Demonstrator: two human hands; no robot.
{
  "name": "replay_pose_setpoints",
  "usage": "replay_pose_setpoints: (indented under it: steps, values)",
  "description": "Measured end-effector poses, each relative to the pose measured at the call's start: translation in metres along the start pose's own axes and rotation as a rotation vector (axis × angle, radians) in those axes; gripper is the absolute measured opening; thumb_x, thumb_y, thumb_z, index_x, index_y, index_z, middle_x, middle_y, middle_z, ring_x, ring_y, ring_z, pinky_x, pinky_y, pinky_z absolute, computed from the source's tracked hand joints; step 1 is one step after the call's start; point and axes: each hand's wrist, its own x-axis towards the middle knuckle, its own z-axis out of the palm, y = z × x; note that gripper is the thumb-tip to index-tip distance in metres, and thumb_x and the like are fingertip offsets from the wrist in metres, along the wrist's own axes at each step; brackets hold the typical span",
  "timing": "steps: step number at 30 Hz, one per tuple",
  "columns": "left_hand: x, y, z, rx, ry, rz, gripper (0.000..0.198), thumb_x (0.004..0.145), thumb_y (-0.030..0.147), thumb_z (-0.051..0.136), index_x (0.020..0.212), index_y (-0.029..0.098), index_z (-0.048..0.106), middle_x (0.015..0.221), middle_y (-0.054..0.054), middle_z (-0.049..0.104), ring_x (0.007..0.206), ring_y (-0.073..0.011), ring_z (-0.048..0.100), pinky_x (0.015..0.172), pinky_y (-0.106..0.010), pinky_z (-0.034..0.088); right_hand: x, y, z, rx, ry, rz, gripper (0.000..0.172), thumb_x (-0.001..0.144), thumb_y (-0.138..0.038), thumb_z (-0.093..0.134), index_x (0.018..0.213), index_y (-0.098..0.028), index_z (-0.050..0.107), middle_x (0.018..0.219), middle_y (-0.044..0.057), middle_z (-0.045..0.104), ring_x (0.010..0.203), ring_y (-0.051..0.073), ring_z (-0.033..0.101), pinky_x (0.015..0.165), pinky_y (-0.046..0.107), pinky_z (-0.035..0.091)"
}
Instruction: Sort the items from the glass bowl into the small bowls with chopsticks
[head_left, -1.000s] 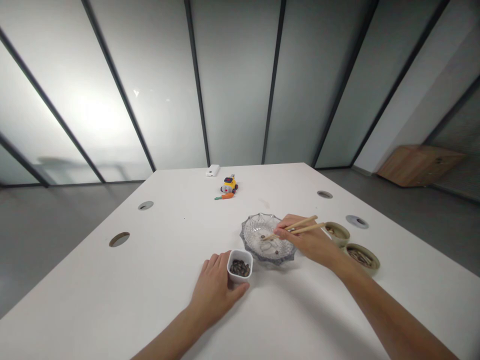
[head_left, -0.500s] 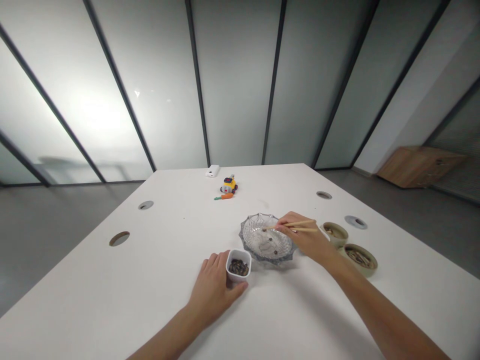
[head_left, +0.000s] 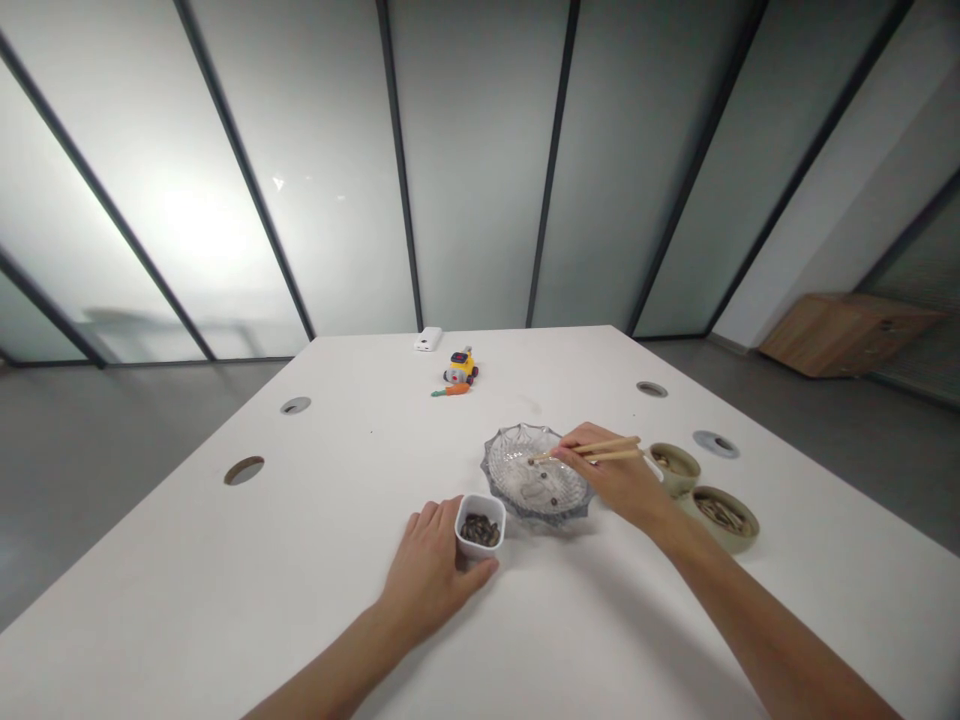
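Note:
My left hand (head_left: 431,560) is wrapped round the side of a small white square cup (head_left: 481,548), which stands on the table. Inside the cup lie dark seeds or beans (head_left: 480,530). My right hand (head_left: 604,470) grips a pair of light wooden chopsticks (head_left: 619,449) over a clear glass plate (head_left: 517,480) with a scalloped rim. Their tips are down at a small dark piece (head_left: 531,461) on the plate; whether they pinch it I cannot tell. Two more dark pieces lie on the plate, nearer to me.
Right of my right hand stand two greenish bowls (head_left: 679,470) (head_left: 739,540) holding pale pieces. Farther back on the white table (head_left: 337,540) are a toy carrot (head_left: 452,390), a yellow toy vehicle (head_left: 461,366) and a white box-like device (head_left: 428,339). Round holes (head_left: 244,471) pierce the tabletop.
The whole view has shifted slightly. My left hand stays on the cup, and the chopstick tips remain close to the same dark piece, their rear ends a little more apart.

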Motion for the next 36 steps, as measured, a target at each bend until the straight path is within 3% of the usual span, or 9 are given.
replay_pose_setpoints:
  steps: [5, 15, 20, 22, 24, 26, 31, 36]
  values:
    - [0.000, 0.000, 0.000, 0.012, 0.003, -0.003, 0.037, 0.083, 0.040, 0.073, 0.116, 0.027, 0.062, 0.117, -0.007, 0.069, 0.111, -0.0291, 0.059, 0.096, -0.041, 0.042, 0.000, -0.001, 0.002, 0.018, -0.041, -0.028, 0.037, 0.099, -0.054, 0.059, 0.084, -0.027, 0.079, 0.090, 0.007, 0.077, 0.084, 0.023, 0.071, 0.075, 0.036, 0.058]
    - [0.001, -0.001, 0.001, 0.008, 0.014, 0.018, 0.035, 0.084, 0.040, 0.072, 0.115, 0.028, 0.061, 0.116, -0.006, 0.069, 0.109, -0.0291, 0.059, 0.094, -0.041, 0.042, -0.002, 0.001, 0.003, 0.053, 0.000, -0.039, 0.036, 0.098, -0.053, 0.061, 0.082, -0.025, 0.076, 0.088, 0.006, 0.076, 0.081, 0.021, 0.071, 0.075, 0.033, 0.058]
    - [0.000, 0.001, 0.000, 0.003, 0.014, 0.013, 0.033, 0.085, 0.042, 0.072, 0.111, 0.026, 0.061, 0.116, -0.007, 0.070, 0.111, -0.0301, 0.059, 0.093, -0.040, 0.042, -0.001, -0.022, -0.003, 0.126, 0.191, 0.020, 0.042, 0.093, -0.062, 0.063, 0.077, -0.024, 0.072, 0.081, 0.005, 0.074, 0.078, 0.022, 0.071, 0.073, 0.034, 0.059]
    - [0.000, 0.002, -0.002, -0.010, 0.016, 0.016, 0.032, 0.085, 0.043, 0.073, 0.110, 0.027, 0.061, 0.116, -0.007, 0.070, 0.111, -0.0299, 0.060, 0.092, -0.040, 0.042, -0.001, -0.034, -0.007, 0.222, 0.174, 0.071, 0.044, 0.091, -0.066, 0.064, 0.078, -0.024, 0.072, 0.078, 0.004, 0.074, 0.075, 0.022, 0.072, 0.070, 0.033, 0.060]
    - [0.000, 0.002, -0.002, -0.026, 0.020, 0.019, 0.033, 0.086, 0.047, 0.073, 0.110, 0.027, 0.061, 0.116, -0.007, 0.070, 0.110, -0.0298, 0.060, 0.091, -0.040, 0.042, -0.002, -0.043, -0.009, 0.296, 0.075, 0.109, 0.045, 0.088, -0.068, 0.066, 0.078, -0.024, 0.071, 0.075, 0.003, 0.074, 0.072, 0.022, 0.073, 0.065, 0.031, 0.060]
    - [0.000, 0.002, -0.001, -0.035, 0.022, 0.017, 0.034, 0.086, 0.048, 0.072, 0.110, 0.027, 0.061, 0.116, -0.006, 0.070, 0.111, -0.0300, 0.060, 0.091, -0.040, 0.042, -0.003, -0.048, -0.009, 0.257, 0.018, 0.099, 0.044, 0.090, -0.066, 0.065, 0.078, -0.024, 0.071, 0.074, 0.003, 0.074, 0.070, 0.022, 0.073, 0.063, 0.031, 0.059]
    - [-0.001, -0.001, 0.001, -0.020, 0.031, 0.016, 0.034, 0.084, 0.044, 0.073, 0.112, 0.026, 0.061, 0.116, -0.007, 0.070, 0.112, -0.0300, 0.059, 0.093, -0.040, 0.042, -0.008, -0.036, -0.006, -0.057, 0.086, -0.045, 0.041, 0.098, -0.057, 0.058, 0.077, -0.025, 0.072, 0.082, 0.006, 0.075, 0.079, 0.022, 0.071, 0.073, 0.034, 0.057]
    - [-0.002, 0.001, -0.001, -0.001, 0.037, 0.032, 0.034, 0.085, 0.045, 0.070, 0.112, 0.026, 0.061, 0.117, -0.007, 0.070, 0.112, -0.0306, 0.059, 0.091, -0.040, 0.042, -0.019, -0.019, -0.001, -0.118, 0.019, -0.040, 0.043, 0.101, -0.056, 0.053, 0.080, -0.025, 0.075, 0.089, 0.007, 0.077, 0.080, 0.023, 0.072, 0.073, 0.035, 0.055]
